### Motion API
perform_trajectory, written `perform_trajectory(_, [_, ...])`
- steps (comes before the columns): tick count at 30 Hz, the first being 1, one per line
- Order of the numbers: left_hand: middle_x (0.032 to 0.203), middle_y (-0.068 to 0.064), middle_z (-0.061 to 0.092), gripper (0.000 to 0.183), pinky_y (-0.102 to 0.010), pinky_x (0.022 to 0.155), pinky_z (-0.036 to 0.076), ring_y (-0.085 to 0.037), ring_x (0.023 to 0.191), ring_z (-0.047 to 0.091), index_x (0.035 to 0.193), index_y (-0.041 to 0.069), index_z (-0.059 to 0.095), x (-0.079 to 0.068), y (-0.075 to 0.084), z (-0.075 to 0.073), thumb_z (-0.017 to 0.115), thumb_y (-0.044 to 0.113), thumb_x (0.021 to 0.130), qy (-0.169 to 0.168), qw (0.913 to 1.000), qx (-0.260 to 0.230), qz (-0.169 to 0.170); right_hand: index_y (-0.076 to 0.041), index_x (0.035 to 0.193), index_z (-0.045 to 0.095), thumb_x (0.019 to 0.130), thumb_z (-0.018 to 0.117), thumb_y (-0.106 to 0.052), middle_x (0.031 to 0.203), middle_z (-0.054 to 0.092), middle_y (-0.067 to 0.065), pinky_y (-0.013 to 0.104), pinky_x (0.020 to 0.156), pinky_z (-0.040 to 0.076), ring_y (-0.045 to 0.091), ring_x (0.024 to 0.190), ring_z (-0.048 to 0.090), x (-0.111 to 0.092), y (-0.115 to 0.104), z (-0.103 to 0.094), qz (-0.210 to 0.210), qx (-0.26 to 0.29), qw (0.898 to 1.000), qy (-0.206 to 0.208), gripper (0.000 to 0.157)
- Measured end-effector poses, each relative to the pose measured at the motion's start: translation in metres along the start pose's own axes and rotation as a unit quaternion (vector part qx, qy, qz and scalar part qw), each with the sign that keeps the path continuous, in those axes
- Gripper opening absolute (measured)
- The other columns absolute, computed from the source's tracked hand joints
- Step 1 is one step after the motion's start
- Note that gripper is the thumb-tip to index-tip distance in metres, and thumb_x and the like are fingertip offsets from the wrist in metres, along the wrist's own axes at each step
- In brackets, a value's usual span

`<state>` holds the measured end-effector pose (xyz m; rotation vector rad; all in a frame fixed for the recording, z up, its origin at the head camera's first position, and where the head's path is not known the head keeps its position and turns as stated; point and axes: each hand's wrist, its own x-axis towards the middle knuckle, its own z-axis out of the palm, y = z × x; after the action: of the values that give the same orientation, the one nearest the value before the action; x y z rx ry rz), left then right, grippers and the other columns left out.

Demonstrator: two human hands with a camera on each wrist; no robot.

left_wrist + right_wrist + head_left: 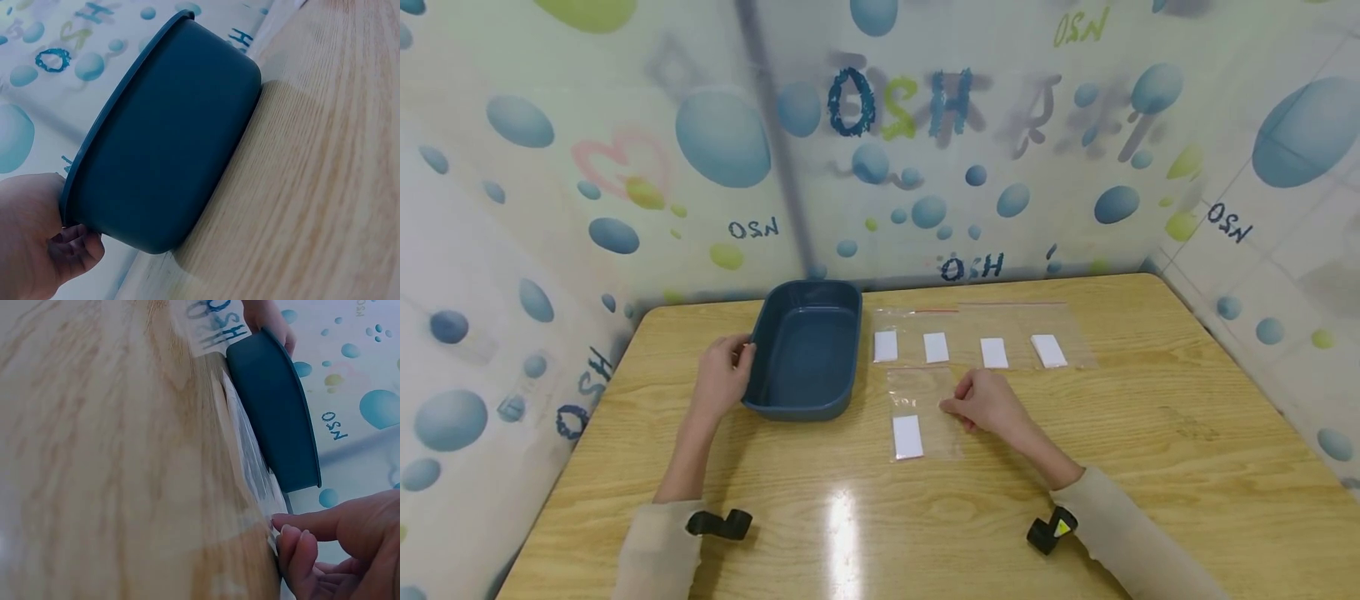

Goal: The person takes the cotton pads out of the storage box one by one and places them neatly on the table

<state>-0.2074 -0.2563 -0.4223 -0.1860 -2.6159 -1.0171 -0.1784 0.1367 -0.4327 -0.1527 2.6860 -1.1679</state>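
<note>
A dark blue rectangular basin sits on the table, left of centre. My left hand grips its left rim, thumb at the edge and fingers curled below the lip, as the left wrist view shows. My right hand pinches the right edge of a clear zip bag between thumb and fingertips. Inside that bag is a white card. In the right wrist view the bag lies low along the tabletop, with the basin beyond it.
Behind the pinched bag, several clear bags lie in a row, each with a white card. The wooden table meets a bubble-patterned wall at the back and sides.
</note>
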Motion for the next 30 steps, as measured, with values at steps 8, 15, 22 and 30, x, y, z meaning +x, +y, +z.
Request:
perform_trajectory(8, [0.098,-0.027,0.062,0.032,-0.043,0.071,0.048,-0.037,0.085,0.059,0.123,-0.017,0.061,-0.002,-0.005,-0.002,0.052,0.007,0.104,0.001,1.0000,-0.005,0.000,-0.001,0.091,0.062,0.094,0.072,-0.017,0.057,0.061,0.004,0.027,0.047,0.042,0.015,0.048,0.059,0.002,-0.001,0.001,-0.005,0.004,1.000,-0.006,0.019])
perform_trajectory(15, [0.108,-0.030,0.062,0.036,-0.047,0.076,0.047,-0.038,0.091,0.059,0.126,-0.015,0.061,0.000,-0.008,-0.003,0.047,0.013,0.107,-0.007,0.9998,-0.014,-0.016,0.000,0.094,0.062,0.097,0.068,-0.018,0.058,0.061,0.005,0.028,0.047,0.041,0.016,0.048,0.058,0.003,0.001,-0.002,-0.029,0.001,1.000,-0.004,0.019])
perform_trajectory(22, [0.110,-0.030,0.060,0.040,-0.048,0.079,0.046,-0.039,0.095,0.058,0.129,-0.016,0.058,0.001,-0.005,-0.005,0.045,0.017,0.108,0.001,0.9995,-0.013,-0.030,0.002,0.102,0.064,0.099,0.066,-0.020,0.063,0.062,0.004,0.029,0.050,0.042,0.015,0.052,0.058,0.004,0.002,-0.008,-0.022,-0.027,0.999,0.003,0.022])
perform_trajectory(30, [0.122,-0.032,0.055,0.042,-0.053,0.085,0.049,-0.042,0.104,0.057,0.134,-0.014,0.054,0.002,0.004,-0.009,0.048,0.018,0.108,0.015,0.9988,-0.029,-0.037,0.002,0.106,0.067,0.100,0.064,-0.021,0.071,0.062,0.005,0.031,0.054,0.043,0.016,0.057,0.053,0.004,0.001,-0.022,-0.042,-0.044,0.997,0.037,0.024])
